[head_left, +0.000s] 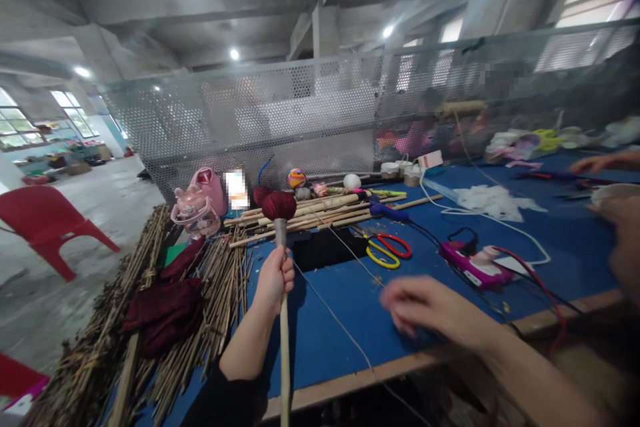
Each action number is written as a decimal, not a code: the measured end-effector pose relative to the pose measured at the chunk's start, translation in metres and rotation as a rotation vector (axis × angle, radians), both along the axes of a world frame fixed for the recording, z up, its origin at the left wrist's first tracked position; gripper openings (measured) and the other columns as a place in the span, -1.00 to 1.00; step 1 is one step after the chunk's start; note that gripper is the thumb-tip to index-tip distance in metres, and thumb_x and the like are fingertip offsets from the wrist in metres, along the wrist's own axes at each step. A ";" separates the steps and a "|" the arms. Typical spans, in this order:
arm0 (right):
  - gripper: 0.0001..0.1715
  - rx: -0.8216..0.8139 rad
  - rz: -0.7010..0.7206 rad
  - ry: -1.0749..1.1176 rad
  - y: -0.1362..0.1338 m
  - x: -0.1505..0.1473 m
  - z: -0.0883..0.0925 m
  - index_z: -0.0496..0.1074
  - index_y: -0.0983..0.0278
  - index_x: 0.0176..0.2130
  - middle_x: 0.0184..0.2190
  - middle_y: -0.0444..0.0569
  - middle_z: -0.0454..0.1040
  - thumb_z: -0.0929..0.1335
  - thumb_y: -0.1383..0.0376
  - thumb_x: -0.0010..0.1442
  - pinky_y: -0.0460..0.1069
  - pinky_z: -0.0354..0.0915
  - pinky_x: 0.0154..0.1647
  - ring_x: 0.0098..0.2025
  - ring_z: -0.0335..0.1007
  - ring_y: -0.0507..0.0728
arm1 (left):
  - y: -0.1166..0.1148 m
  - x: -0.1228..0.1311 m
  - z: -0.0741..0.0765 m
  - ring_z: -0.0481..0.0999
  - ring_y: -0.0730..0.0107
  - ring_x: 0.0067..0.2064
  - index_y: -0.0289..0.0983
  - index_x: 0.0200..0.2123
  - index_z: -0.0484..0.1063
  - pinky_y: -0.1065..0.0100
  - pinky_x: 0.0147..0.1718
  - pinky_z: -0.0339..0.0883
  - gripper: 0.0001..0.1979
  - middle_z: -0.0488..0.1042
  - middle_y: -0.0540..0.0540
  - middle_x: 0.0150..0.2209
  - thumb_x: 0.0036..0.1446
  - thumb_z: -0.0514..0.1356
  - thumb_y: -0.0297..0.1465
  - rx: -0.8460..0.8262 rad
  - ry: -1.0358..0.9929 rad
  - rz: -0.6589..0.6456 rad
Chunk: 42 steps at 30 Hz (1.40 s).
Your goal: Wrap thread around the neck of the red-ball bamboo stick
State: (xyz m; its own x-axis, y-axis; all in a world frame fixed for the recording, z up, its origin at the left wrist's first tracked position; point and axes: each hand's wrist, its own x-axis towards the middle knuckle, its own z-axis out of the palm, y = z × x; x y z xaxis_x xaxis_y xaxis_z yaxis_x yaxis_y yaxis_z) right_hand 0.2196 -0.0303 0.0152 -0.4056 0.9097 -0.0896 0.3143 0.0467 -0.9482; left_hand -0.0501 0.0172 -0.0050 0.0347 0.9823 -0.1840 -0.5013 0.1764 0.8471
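Observation:
My left hand (274,280) is closed around a pale wooden stick (285,360), held upright over the front of the blue table. Its top bears a dark red ball (279,205), with a grey wrapped band (281,233) just below. A thin string (340,327) runs from near my left hand down across the table's front edge. My right hand (425,310) hovers to the right, fingers bent and smeared by motion. Another stretch of string ends close to its fingertips; whether the fingers hold it is unclear. Beyond it lie scissors (385,251) with red and yellow handles.
A blue glue gun (389,210) lies by several wooden sticks (325,210). A magenta power strip (473,267) with cords is at right. Bundled twigs (220,300) and dark red cloth (167,310) occupy the left. Another person's hand (607,161) is at far right.

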 end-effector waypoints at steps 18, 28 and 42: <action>-0.78 0.270 -0.150 -0.282 0.184 -0.104 0.059 0.25 0.31 -0.52 -0.54 -0.06 0.43 0.26 0.28 0.12 -0.14 0.11 -0.61 -0.63 0.22 -0.05 | 0.001 0.004 -0.006 -0.12 0.72 -0.73 -0.23 -0.36 0.17 0.59 -0.75 -0.31 -0.59 0.00 0.20 -0.68 -0.08 0.15 -0.03 -0.024 0.054 -0.003; -0.81 0.318 -0.016 0.251 0.183 -0.140 0.164 0.19 0.32 -0.48 -0.37 -0.02 0.46 0.24 0.42 0.18 -0.18 0.17 -0.56 -0.52 0.29 -0.08 | 0.002 -0.001 -0.003 -0.12 0.72 -0.74 -0.23 -0.37 0.17 0.59 -0.75 -0.32 -0.60 0.00 0.21 -0.68 -0.08 0.16 -0.04 -0.022 0.063 0.017; -0.77 0.965 -0.037 0.531 0.079 -0.098 0.275 0.25 0.37 -0.34 -0.46 -0.21 0.43 0.10 0.32 0.13 0.01 0.11 -0.35 -0.27 0.37 -0.02 | 0.004 -0.003 -0.005 -0.10 0.72 -0.74 -0.24 -0.38 0.17 0.59 -0.75 -0.31 -0.63 0.03 0.19 -0.68 -0.06 0.15 -0.07 -0.024 0.054 0.032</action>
